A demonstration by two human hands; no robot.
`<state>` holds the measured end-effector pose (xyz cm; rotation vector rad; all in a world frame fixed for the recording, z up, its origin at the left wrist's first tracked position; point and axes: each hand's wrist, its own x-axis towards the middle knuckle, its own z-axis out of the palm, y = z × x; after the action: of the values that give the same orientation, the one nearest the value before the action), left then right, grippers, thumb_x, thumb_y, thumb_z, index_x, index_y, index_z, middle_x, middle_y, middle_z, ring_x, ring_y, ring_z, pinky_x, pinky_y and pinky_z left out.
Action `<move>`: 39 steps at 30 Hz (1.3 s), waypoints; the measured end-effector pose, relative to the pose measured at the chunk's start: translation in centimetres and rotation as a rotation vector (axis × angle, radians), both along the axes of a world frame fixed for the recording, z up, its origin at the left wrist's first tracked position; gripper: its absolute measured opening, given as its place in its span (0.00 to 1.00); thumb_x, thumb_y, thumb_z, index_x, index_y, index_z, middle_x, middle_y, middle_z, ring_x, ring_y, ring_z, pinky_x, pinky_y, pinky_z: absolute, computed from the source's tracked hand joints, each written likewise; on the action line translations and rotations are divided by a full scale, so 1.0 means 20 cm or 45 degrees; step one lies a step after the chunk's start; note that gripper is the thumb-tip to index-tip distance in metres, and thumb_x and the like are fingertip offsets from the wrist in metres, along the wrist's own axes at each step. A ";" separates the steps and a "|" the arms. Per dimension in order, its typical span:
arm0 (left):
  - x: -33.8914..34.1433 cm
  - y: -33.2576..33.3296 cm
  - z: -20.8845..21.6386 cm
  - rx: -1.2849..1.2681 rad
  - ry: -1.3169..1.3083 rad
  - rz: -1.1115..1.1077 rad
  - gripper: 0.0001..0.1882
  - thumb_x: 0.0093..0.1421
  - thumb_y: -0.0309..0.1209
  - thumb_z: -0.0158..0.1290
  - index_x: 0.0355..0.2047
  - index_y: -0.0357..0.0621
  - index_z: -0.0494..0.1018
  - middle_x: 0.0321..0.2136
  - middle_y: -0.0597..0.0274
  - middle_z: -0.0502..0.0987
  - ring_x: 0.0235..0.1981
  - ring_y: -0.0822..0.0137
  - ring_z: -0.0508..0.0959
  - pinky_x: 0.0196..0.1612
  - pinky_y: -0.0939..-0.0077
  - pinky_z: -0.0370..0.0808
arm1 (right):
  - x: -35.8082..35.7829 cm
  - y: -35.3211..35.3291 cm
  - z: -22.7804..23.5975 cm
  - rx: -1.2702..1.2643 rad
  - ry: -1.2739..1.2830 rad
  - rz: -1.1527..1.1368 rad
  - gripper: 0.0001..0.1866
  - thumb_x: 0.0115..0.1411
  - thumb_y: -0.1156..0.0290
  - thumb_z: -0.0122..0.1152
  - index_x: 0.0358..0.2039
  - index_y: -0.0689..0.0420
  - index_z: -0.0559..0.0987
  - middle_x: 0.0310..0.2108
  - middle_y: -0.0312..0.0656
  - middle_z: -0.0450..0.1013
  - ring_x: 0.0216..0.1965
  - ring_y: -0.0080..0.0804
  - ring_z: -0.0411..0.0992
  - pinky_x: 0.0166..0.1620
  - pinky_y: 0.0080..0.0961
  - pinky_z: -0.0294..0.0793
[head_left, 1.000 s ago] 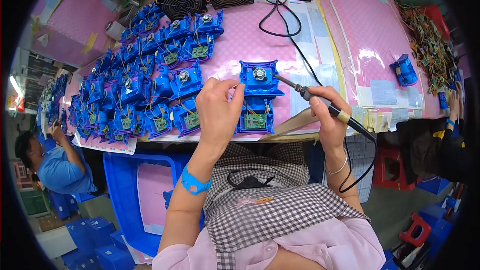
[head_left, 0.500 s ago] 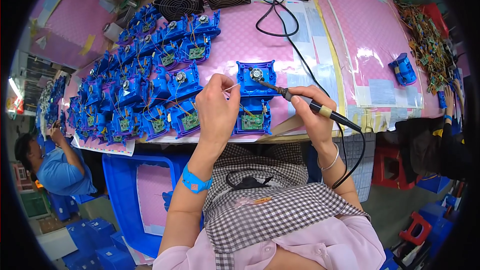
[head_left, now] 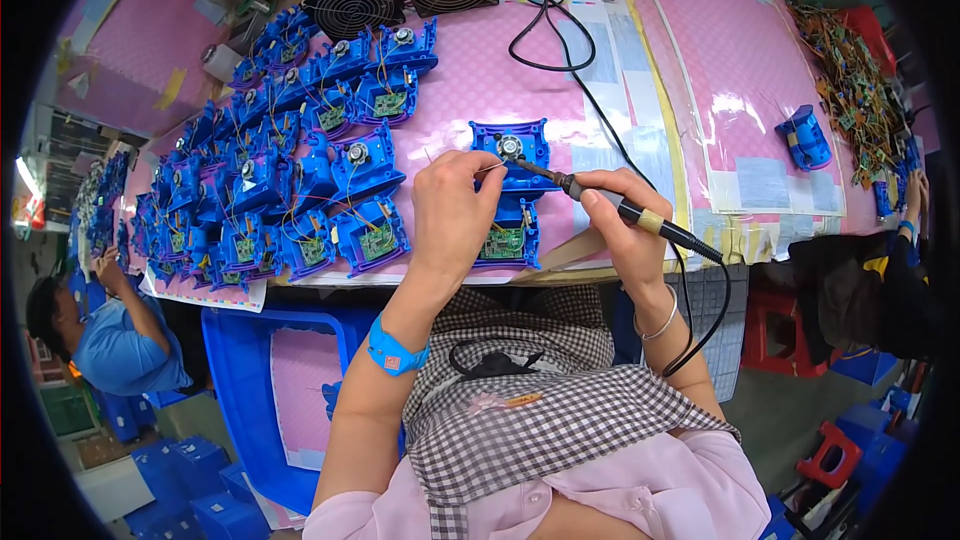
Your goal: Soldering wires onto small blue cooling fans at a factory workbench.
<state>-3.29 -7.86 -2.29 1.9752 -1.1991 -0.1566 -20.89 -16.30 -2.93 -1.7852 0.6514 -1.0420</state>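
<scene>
My right hand is closed round a soldering iron, its tip pointing left at a small round speaker. The speaker sits in an open blue plastic housing near the middle of the table. With thumb and finger pinched, my left hand holds a thin wire beside the speaker, close to the iron's tip. Whether wire and tip touch is too small to tell. Just nearer to me lies another blue half with a green circuit board, partly behind my left hand.
Rows of blue housings with wires and boards cover the table's left. Two black fans stand behind. The iron's cable loops past my right wrist. A blue part and a wire heap lie right. Co-workers sit at both sides.
My left hand has moved right, bringing the thin wire closer to the speaker and iron tip. It now covers more of the housing's left side. My right hand stays almost still.
</scene>
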 end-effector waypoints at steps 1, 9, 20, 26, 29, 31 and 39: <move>0.00 0.00 0.00 0.003 0.012 0.000 0.07 0.50 0.27 0.59 0.29 0.37 0.80 0.26 0.53 0.80 0.26 0.61 0.79 0.29 0.71 0.73 | 0.00 0.00 0.01 0.045 0.004 0.007 0.09 0.52 0.77 0.61 0.35 0.63 0.81 0.27 0.42 0.75 0.26 0.25 0.72 0.30 0.19 0.68; 0.01 -0.01 -0.01 0.000 -0.005 -0.014 0.07 0.50 0.27 0.59 0.29 0.38 0.80 0.26 0.53 0.80 0.27 0.61 0.79 0.29 0.71 0.74 | -0.01 -0.01 -0.01 0.019 -0.082 0.005 0.09 0.54 0.77 0.59 0.36 0.65 0.80 0.26 0.37 0.72 0.24 0.18 0.65 0.26 0.15 0.61; 0.01 -0.01 -0.01 -0.121 0.020 -0.080 0.04 0.50 0.26 0.56 0.23 0.37 0.76 0.23 0.48 0.76 0.28 0.49 0.76 0.35 0.57 0.72 | -0.06 -0.01 -0.05 0.309 -0.387 -0.354 0.12 0.60 0.75 0.54 0.42 0.67 0.76 0.27 0.37 0.71 0.24 0.19 0.65 0.28 0.15 0.63; 0.02 0.02 -0.07 -0.157 -0.053 -0.062 0.05 0.49 0.26 0.56 0.25 0.37 0.77 0.23 0.50 0.77 0.26 0.53 0.77 0.31 0.63 0.73 | -0.11 -0.06 -0.07 0.451 -0.814 -0.396 0.13 0.66 0.70 0.50 0.47 0.63 0.73 0.29 0.36 0.68 0.28 0.18 0.64 0.29 0.15 0.63; 0.01 0.01 -0.06 -0.102 -0.012 -0.099 0.04 0.49 0.25 0.56 0.25 0.37 0.77 0.22 0.51 0.77 0.26 0.53 0.77 0.31 0.63 0.73 | -0.09 -0.06 -0.06 0.437 -0.794 -0.389 0.13 0.66 0.69 0.50 0.47 0.62 0.73 0.29 0.35 0.68 0.27 0.18 0.62 0.29 0.15 0.63; 0.02 0.03 0.00 -0.312 -0.122 -0.024 0.04 0.50 0.25 0.57 0.26 0.37 0.78 0.22 0.52 0.77 0.25 0.56 0.77 0.31 0.66 0.73 | -0.07 -0.04 -0.03 0.457 -0.691 -0.383 0.12 0.67 0.69 0.49 0.46 0.62 0.73 0.24 0.31 0.64 0.23 0.16 0.57 0.26 0.15 0.57; -0.08 0.14 0.18 -0.014 -0.019 -0.095 0.11 0.53 0.30 0.60 0.33 0.35 0.78 0.24 0.52 0.79 0.24 0.60 0.79 0.28 0.71 0.73 | -0.03 -0.05 0.02 0.340 -0.625 -0.308 0.10 0.66 0.73 0.50 0.44 0.63 0.74 0.21 0.30 0.60 0.20 0.15 0.55 0.24 0.14 0.55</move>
<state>-4.80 -5.06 1.28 1.9260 -1.2813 -0.1735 -21.45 -17.23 -2.46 -1.1768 0.6678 -1.4219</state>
